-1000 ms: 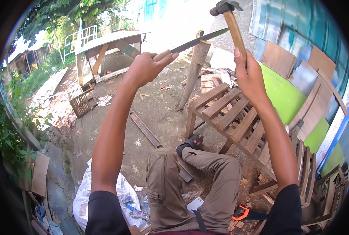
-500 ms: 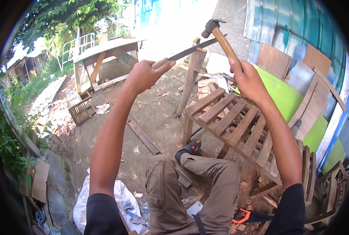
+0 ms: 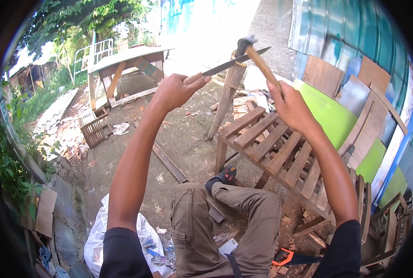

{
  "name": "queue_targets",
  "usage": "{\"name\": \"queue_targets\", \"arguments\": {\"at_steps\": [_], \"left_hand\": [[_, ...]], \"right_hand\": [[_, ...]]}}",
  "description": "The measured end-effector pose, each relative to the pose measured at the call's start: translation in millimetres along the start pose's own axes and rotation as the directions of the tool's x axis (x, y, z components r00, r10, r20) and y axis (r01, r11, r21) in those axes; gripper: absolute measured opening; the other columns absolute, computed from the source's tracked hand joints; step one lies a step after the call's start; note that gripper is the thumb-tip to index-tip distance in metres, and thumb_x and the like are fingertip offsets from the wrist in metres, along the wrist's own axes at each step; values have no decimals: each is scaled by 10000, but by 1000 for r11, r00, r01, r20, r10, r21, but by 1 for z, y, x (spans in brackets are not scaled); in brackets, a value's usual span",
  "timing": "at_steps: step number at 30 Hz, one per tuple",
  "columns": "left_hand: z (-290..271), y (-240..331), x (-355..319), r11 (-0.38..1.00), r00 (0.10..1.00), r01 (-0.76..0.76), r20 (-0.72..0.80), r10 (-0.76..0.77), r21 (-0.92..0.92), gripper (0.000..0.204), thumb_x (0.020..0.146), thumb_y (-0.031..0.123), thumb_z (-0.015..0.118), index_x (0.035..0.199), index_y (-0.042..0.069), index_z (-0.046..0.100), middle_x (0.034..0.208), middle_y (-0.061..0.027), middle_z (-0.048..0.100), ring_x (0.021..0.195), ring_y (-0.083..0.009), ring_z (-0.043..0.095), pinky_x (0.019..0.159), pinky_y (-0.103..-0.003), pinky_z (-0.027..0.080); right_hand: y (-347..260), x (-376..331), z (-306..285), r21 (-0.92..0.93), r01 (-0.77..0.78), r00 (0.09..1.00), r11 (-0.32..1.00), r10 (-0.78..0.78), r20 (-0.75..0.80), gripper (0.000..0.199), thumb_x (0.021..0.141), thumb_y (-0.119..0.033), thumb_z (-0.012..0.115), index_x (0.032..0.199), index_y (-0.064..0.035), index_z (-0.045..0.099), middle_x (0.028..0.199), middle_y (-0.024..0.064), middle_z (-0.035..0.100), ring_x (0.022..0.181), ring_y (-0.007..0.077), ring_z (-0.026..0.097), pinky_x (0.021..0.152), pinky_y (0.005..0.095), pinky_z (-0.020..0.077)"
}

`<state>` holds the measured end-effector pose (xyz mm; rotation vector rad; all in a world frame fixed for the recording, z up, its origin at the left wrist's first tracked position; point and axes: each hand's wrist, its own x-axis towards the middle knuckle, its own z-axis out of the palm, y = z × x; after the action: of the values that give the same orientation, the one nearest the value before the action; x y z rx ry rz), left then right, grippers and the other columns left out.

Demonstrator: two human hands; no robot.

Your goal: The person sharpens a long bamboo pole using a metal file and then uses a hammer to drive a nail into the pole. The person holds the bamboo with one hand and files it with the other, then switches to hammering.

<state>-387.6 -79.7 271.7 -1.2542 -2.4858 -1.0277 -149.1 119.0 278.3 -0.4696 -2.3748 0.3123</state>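
Note:
My left hand (image 3: 181, 91) is closed around the wooden handle of a long-bladed knife (image 3: 222, 66). Its blade points up to the right and lies across the top of an upright wooden post (image 3: 224, 95). In my right hand (image 3: 290, 105) is a claw hammer (image 3: 264, 66) with a wooden handle. The dark hammer head, slightly blurred, is over the blade at the post top; whether it touches the metal I cannot tell.
A slatted wooden bench (image 3: 276, 148) stands right of the post. Boards and a green panel (image 3: 329, 111) lean on the corrugated fence. An orange-handled saw (image 3: 299, 258), a metal bar (image 3: 169, 162) and a white sack (image 3: 97, 245) lie around my legs. A table (image 3: 128, 62) stands farther back.
The hammer has come down and slightly left, so its head is now lower, over the blade. My right hand has dropped a little. The left hand and knife have barely shifted.

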Motion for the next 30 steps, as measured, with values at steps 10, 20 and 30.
{"name": "queue_targets", "arguments": {"at_steps": [10,20,30], "left_hand": [[4,-8,6,999,999,29,-24,-29,13,793,862,725,562,1265,54,691,675,-165,630,643,-212,650,730,-415,522],[-1,5,7,999,998,51,30,-51,4,877,842,745,568,1205,-42,697,616,-142,607,609,-204,635,668,-402,522],[8,6,13,1000,1000,1,-12,-1,9,886,832,746,574,1211,-45,691,636,-179,626,634,-239,658,707,-430,540]], "right_hand": [[3,7,-2,165,-88,995,982,96,-41,522,1057,-456,428,1022,36,596,737,209,627,690,334,634,662,412,479],[10,20,-6,126,-49,993,991,62,-102,515,1057,-441,428,1046,43,603,753,241,638,738,395,649,702,463,482],[17,10,-8,211,-61,975,975,103,-195,562,1051,-472,436,953,50,620,750,234,636,734,359,645,701,445,482]]}}
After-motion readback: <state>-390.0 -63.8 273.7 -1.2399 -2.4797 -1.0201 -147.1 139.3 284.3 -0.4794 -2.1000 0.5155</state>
